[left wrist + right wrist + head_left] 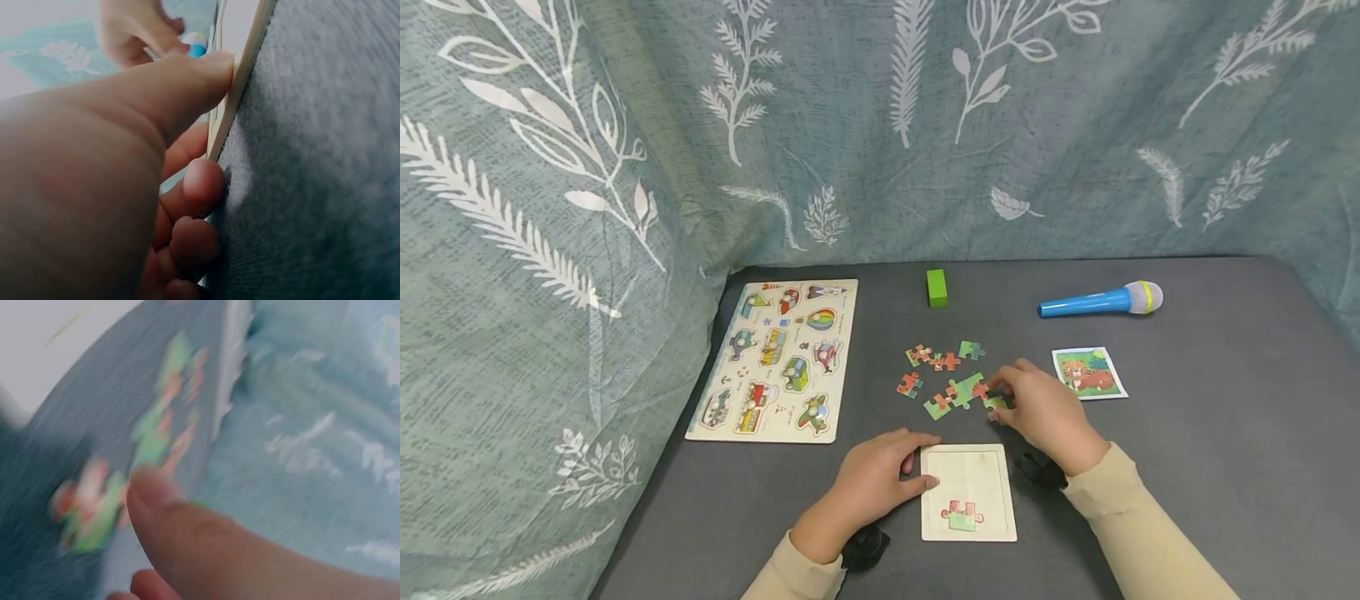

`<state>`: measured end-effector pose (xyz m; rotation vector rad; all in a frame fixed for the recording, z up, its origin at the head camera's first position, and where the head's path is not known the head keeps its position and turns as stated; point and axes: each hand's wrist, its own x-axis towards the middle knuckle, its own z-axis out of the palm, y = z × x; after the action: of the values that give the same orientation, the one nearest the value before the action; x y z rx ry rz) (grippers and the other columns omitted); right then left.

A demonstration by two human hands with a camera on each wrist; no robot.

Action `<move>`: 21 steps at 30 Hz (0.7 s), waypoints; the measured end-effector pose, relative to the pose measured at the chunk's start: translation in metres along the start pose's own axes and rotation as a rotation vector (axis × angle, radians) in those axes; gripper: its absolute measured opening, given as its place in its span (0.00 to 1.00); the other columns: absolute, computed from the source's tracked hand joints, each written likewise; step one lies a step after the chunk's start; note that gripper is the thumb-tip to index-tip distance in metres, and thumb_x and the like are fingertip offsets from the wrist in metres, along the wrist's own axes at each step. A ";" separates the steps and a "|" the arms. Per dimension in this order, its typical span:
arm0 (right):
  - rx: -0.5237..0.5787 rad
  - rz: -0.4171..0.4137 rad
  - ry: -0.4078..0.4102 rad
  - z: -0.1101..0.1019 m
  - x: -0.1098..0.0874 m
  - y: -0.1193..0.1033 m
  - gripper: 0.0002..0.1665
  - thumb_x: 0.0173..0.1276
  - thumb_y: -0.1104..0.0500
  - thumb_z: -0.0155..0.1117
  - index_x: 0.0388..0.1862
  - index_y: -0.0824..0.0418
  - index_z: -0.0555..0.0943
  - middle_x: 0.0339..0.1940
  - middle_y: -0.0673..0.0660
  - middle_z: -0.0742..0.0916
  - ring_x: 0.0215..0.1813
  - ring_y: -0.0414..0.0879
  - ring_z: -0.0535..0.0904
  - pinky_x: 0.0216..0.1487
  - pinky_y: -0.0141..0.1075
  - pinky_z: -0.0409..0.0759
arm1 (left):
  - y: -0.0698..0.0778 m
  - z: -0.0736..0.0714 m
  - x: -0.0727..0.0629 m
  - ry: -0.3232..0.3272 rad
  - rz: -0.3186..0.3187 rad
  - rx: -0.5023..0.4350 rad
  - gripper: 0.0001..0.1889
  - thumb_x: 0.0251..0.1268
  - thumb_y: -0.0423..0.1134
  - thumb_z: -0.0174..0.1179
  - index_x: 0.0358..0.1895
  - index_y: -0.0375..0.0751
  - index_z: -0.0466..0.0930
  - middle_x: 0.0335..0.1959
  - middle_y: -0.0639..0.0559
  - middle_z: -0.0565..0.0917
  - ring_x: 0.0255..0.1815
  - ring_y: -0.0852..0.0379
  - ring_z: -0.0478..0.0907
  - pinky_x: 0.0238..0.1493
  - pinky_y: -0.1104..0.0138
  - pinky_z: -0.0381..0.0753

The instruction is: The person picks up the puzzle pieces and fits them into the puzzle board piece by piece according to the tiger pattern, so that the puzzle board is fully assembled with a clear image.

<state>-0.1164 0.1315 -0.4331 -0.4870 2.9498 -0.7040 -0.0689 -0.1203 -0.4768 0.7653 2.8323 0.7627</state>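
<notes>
A square wooden puzzle board (pixel 967 479) lies near me, with joined red and green jigsaw pieces (pixel 962 517) in its lower part. My left hand (pixel 880 475) holds the board at its upper left corner, thumb on the left edge and index finger by the top edge; the left wrist view has the thumb (pixel 206 75) pressed on the rim. Beyond the board, my right hand (pixel 1045 408) pinches a green jigsaw piece (pixel 997 403) between thumb and index finger. The right wrist view is blurred, with the thumb (pixel 169 506) partly covering the pieces there.
Several loose jigsaw pieces (pixel 964 390) lie left of my right hand. A tiger picture card (pixel 1101 371) and a blue toy microphone (pixel 1086 304) are on the right. Farther back stands a green block (pixel 937 288). A vehicle peg puzzle (pixel 775 358) lies left, and a curtain (pixel 865 167) hangs behind.
</notes>
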 end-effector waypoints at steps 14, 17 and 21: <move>0.232 0.019 -0.117 0.002 0.008 0.030 0.13 0.58 0.67 0.82 0.30 0.60 0.82 0.27 0.50 0.81 0.29 0.43 0.75 0.34 0.40 0.76 | -0.001 0.002 -0.001 -0.007 0.009 -0.020 0.24 0.64 0.49 0.76 0.62 0.52 0.85 0.25 0.65 0.67 0.21 0.68 0.60 0.25 0.71 0.60; 0.355 0.004 -0.162 -0.005 0.007 0.034 0.10 0.62 0.71 0.76 0.31 0.61 0.83 0.25 0.50 0.82 0.27 0.42 0.78 0.32 0.38 0.78 | 0.000 0.002 -0.001 -0.003 0.013 -0.024 0.24 0.64 0.49 0.76 0.62 0.51 0.85 0.25 0.65 0.67 0.21 0.68 0.60 0.24 0.71 0.61; 0.474 -0.014 -0.210 -0.011 0.008 0.036 0.08 0.66 0.74 0.71 0.34 0.63 0.84 0.27 0.51 0.84 0.28 0.44 0.82 0.33 0.38 0.83 | -0.001 0.001 -0.001 0.009 0.016 -0.028 0.24 0.64 0.48 0.76 0.62 0.51 0.85 0.26 0.65 0.67 0.22 0.67 0.60 0.25 0.70 0.62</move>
<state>-0.1358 0.1641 -0.4391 -0.4987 2.4712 -1.2225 -0.0684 -0.1208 -0.4782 0.7829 2.8207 0.8084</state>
